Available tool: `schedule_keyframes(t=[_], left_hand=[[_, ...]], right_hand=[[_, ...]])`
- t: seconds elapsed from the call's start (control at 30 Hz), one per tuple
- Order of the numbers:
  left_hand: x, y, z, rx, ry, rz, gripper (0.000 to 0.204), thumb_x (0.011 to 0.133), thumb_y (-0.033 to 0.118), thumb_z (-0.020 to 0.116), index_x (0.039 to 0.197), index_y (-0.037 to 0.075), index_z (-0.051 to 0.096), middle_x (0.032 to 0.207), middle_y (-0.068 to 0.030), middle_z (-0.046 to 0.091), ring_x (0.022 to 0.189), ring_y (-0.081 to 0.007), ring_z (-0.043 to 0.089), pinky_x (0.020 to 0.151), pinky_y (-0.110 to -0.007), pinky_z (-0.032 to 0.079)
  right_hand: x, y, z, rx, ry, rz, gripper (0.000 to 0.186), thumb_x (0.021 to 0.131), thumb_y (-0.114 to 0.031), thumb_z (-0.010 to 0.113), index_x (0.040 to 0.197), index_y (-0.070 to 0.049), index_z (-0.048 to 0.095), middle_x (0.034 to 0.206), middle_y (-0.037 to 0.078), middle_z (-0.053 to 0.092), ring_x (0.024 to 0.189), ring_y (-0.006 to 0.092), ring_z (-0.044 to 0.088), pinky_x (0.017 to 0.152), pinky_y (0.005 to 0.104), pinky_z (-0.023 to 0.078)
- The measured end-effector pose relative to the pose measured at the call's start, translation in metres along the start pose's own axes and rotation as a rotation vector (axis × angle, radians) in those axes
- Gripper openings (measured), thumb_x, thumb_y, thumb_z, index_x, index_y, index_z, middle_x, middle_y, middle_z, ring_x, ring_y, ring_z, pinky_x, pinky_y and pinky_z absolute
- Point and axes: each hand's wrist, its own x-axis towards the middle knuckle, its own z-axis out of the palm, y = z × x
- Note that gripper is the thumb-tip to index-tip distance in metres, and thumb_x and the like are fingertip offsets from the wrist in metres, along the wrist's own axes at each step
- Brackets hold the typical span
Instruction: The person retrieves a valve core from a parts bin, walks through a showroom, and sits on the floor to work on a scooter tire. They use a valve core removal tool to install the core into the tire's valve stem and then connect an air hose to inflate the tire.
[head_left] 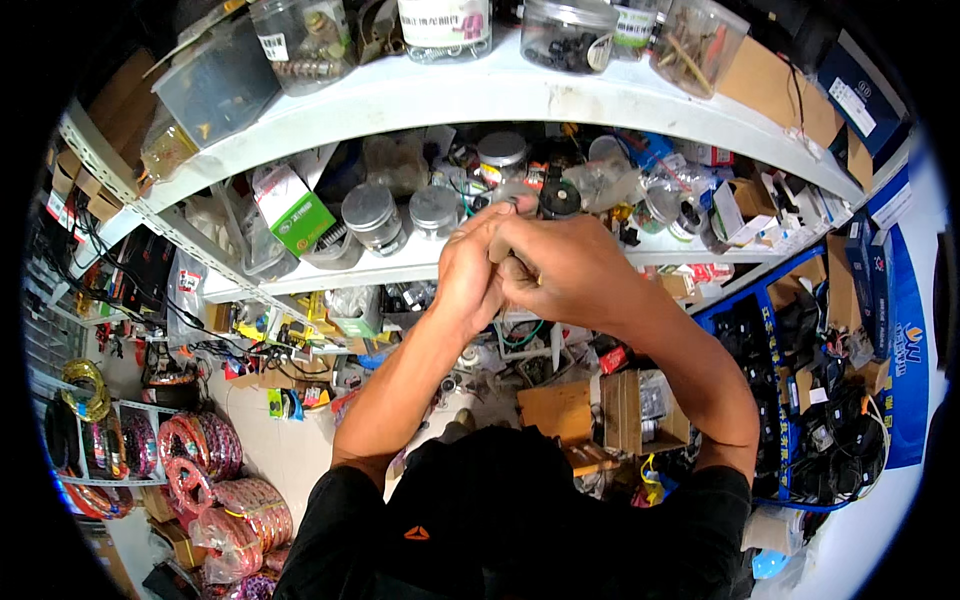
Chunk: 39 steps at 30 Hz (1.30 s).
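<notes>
My left hand (468, 268) and my right hand (560, 272) are pressed together in front of a crowded white shelf (420, 268). Their fingers close around a small object (516, 197); only a greyish bit of it shows at the fingertips, and its kind is hidden. Both forearms rise from the lower edge, out of black sleeves. Just behind the fingertips stand clear jars with grey lids (372, 215) and a dark round part (560, 198).
An upper white shelf (560, 92) carries clear plastic jars of hardware and cardboard boxes. A green and white box (296, 212) leans at the left. Coiled red hoses (205, 450) hang low left. Cardboard boxes (610, 410) and black parts on blue racks (800, 380) fill the right.
</notes>
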Motion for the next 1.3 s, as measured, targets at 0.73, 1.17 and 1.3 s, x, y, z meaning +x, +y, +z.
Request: schedule_keyframes(t=[0.73, 1.17, 1.3], left_hand=[[-0.048, 0.011, -0.057, 0.007, 0.236, 0.085, 0.024, 0.104, 0.023, 0.065, 0.116, 0.003, 0.067, 0.071, 0.0028, 0.044, 0.057, -0.0091, 0.041, 0.05, -0.025, 0.033], [-0.06, 0.026, -0.055, 0.17, 0.214, 0.294, 0.015, 0.102, 0.019, 0.07, 0.109, 0.006, 0.066, 0.07, 0.0013, 0.047, 0.054, -0.0096, 0.042, 0.046, -0.025, 0.035], [-0.057, 0.025, -0.053, 0.134, 0.21, 0.27, 0.013, 0.103, 0.019, 0.067, 0.108, 0.007, 0.064, 0.072, 0.0005, 0.048, 0.057, -0.0108, 0.044, 0.048, -0.026, 0.037]], right_hand=[[-0.003, 0.013, 0.053, 0.898, 0.173, 0.368, 0.027, 0.102, -0.005, 0.057, 0.129, -0.001, 0.064, 0.113, 0.015, 0.076, 0.091, 0.0138, 0.072, 0.079, 0.0305, 0.057], [0.02, 0.0, 0.076, 0.815, 0.165, 0.43, 0.024, 0.093, -0.008, 0.077, 0.109, 0.004, 0.065, 0.09, 0.012, 0.077, 0.08, 0.0106, 0.072, 0.067, 0.027, 0.057], [0.024, -0.001, 0.09, 0.854, 0.249, 0.437, 0.022, 0.092, -0.007, 0.076, 0.109, 0.003, 0.066, 0.088, 0.012, 0.077, 0.079, 0.0101, 0.072, 0.067, 0.0271, 0.057]])
